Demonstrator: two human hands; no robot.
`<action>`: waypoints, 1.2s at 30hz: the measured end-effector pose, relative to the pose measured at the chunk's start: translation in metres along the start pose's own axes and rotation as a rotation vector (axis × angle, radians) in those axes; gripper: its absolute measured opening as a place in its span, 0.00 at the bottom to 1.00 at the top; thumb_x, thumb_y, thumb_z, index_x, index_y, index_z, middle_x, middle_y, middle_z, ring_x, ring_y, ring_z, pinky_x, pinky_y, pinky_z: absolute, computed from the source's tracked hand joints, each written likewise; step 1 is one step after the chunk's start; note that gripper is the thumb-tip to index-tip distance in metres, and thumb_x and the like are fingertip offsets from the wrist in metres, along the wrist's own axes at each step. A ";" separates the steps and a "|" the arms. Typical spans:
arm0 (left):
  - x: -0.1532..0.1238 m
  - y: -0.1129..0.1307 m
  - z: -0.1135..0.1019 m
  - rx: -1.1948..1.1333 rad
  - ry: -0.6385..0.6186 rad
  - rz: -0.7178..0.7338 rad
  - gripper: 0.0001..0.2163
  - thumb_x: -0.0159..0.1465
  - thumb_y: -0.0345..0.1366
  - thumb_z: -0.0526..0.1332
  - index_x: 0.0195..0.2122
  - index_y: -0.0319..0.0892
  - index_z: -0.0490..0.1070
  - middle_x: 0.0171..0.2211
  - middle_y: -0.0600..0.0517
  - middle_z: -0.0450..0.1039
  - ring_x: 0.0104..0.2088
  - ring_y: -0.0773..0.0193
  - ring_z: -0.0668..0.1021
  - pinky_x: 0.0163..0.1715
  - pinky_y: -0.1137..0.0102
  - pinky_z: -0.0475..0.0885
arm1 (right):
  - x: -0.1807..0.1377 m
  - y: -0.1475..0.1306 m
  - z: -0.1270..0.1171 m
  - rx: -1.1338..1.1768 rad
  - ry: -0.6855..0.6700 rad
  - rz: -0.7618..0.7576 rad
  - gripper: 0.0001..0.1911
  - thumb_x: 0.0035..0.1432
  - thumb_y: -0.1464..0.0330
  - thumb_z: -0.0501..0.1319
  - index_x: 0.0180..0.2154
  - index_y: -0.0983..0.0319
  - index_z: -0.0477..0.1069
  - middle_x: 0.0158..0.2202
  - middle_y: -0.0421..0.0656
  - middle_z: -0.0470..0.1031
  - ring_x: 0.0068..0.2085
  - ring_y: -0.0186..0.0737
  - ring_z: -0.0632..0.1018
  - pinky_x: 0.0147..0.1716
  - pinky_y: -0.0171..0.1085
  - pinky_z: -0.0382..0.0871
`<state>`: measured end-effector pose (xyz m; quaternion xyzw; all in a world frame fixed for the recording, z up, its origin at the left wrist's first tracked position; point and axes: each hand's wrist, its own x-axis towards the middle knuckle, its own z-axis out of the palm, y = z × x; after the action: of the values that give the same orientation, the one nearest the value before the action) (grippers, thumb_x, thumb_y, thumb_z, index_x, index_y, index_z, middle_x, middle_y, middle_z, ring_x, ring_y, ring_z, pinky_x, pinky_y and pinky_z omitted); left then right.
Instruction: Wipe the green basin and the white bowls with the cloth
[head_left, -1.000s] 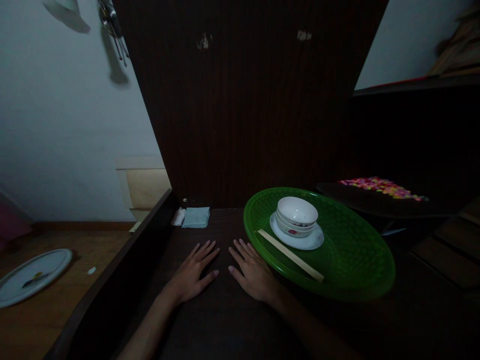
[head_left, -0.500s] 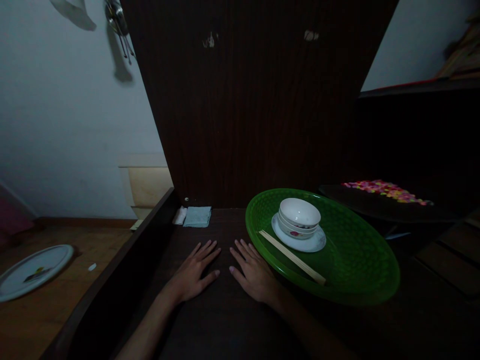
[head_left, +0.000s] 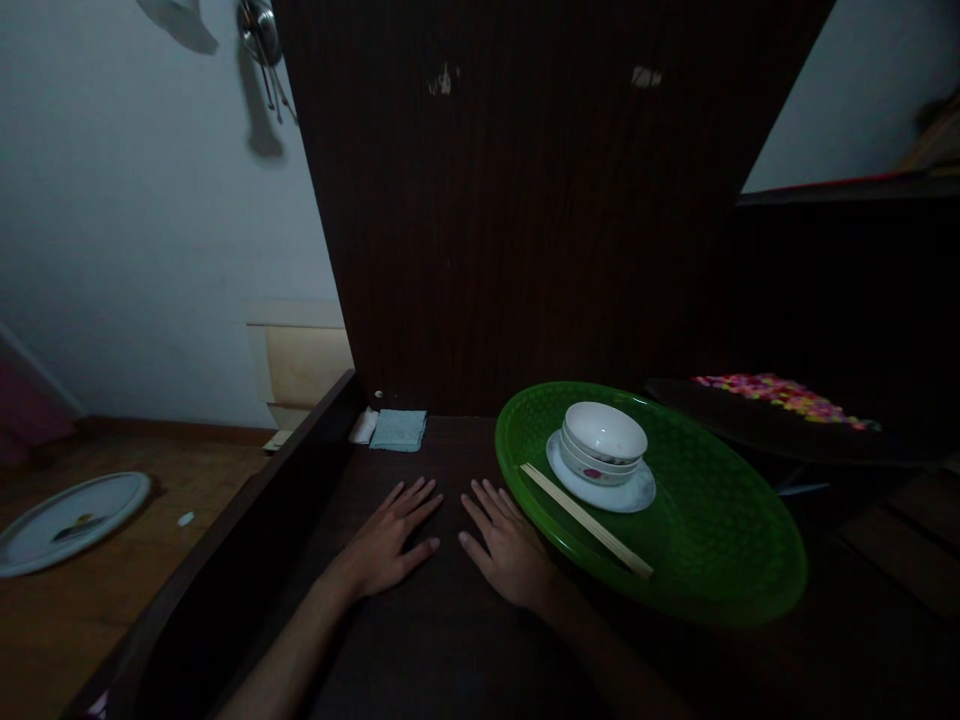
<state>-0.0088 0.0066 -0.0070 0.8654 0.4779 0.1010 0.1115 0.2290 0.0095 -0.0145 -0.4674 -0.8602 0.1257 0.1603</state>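
My left hand (head_left: 390, 540) lies flat on the dark wooden tabletop (head_left: 427, 650), fingers spread and holding nothing. My right hand (head_left: 506, 545) rests palm down beside it, also open, close against the near-left rim of a green basket tray (head_left: 720, 530). Inside the tray, a stack of white bowls (head_left: 604, 440) with a flower pattern stands on a white plate (head_left: 641, 492). A bundle of light wooden chopsticks (head_left: 585, 520) lies slantwise in front of the plate. Beyond my left hand, a folded light-blue cloth (head_left: 399, 430) sits by the back panel, with a small white cloth (head_left: 364, 427) at its left.
A raised dark board (head_left: 247, 520) edges the table's left side, and a tall dark panel (head_left: 510, 220) stands behind. At the right, pink and yellow pieces (head_left: 787, 397) lie on a dark surface. A white oval lid-like object (head_left: 75, 520) is on the wooden floor.
The view has shifted slightly, so the background sits a little farther right. Both hands stay flat in the same place, and the tray's contents look unchanged.
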 end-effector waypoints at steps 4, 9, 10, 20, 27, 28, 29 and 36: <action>-0.001 0.000 0.000 0.005 -0.013 -0.010 0.29 0.71 0.52 0.51 0.69 0.45 0.56 0.71 0.44 0.50 0.71 0.51 0.54 0.68 0.46 0.50 | 0.000 0.000 -0.001 0.003 -0.006 -0.003 0.29 0.70 0.59 0.51 0.67 0.64 0.59 0.71 0.49 0.52 0.72 0.48 0.52 0.69 0.48 0.48; 0.000 0.001 0.000 -0.010 0.012 0.007 0.28 0.71 0.52 0.52 0.69 0.46 0.56 0.71 0.44 0.51 0.70 0.51 0.55 0.68 0.46 0.51 | 0.000 0.000 -0.001 -0.012 -0.002 -0.006 0.29 0.70 0.59 0.51 0.67 0.64 0.59 0.71 0.49 0.52 0.71 0.49 0.53 0.69 0.50 0.49; 0.000 0.001 0.000 -0.010 0.007 0.003 0.29 0.71 0.52 0.52 0.69 0.46 0.56 0.71 0.44 0.51 0.70 0.50 0.54 0.68 0.46 0.51 | 0.000 0.000 -0.001 -0.014 -0.002 -0.008 0.29 0.70 0.59 0.51 0.67 0.64 0.59 0.71 0.49 0.52 0.71 0.49 0.53 0.69 0.50 0.49; -0.001 -0.004 0.003 -0.025 0.043 0.039 0.28 0.71 0.51 0.53 0.69 0.49 0.55 0.71 0.46 0.51 0.70 0.51 0.55 0.68 0.47 0.50 | 0.000 0.001 0.001 -0.013 0.007 -0.012 0.29 0.70 0.59 0.51 0.67 0.64 0.59 0.71 0.49 0.52 0.71 0.49 0.53 0.69 0.50 0.48; -0.001 -0.001 0.001 -0.021 0.013 0.009 0.28 0.71 0.51 0.52 0.69 0.46 0.56 0.71 0.44 0.51 0.71 0.51 0.54 0.68 0.45 0.50 | 0.000 -0.001 -0.002 -0.009 -0.018 -0.006 0.29 0.69 0.60 0.51 0.67 0.64 0.59 0.71 0.50 0.51 0.72 0.50 0.52 0.69 0.50 0.49; -0.001 -0.001 0.002 -0.023 0.020 0.016 0.28 0.71 0.51 0.52 0.69 0.47 0.56 0.71 0.45 0.51 0.71 0.51 0.54 0.68 0.46 0.50 | 0.000 -0.001 -0.002 -0.008 -0.013 -0.005 0.29 0.69 0.60 0.52 0.67 0.64 0.59 0.71 0.50 0.51 0.71 0.50 0.52 0.69 0.50 0.49; -0.001 -0.002 0.002 -0.027 0.027 0.024 0.28 0.71 0.51 0.53 0.69 0.48 0.56 0.70 0.45 0.52 0.70 0.51 0.55 0.68 0.46 0.50 | 0.000 -0.001 -0.002 -0.005 -0.007 -0.003 0.29 0.69 0.60 0.52 0.67 0.64 0.59 0.71 0.50 0.52 0.71 0.49 0.53 0.69 0.50 0.49; 0.000 -0.004 0.004 -0.034 0.033 0.028 0.28 0.70 0.51 0.53 0.69 0.48 0.55 0.71 0.45 0.51 0.71 0.52 0.54 0.68 0.46 0.50 | 0.000 0.001 0.001 -0.003 0.009 -0.014 0.29 0.69 0.59 0.52 0.67 0.63 0.59 0.71 0.49 0.52 0.71 0.48 0.53 0.69 0.49 0.49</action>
<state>-0.0114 0.0080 -0.0122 0.8684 0.4655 0.1249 0.1167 0.2294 0.0100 -0.0159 -0.4624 -0.8628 0.1213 0.1645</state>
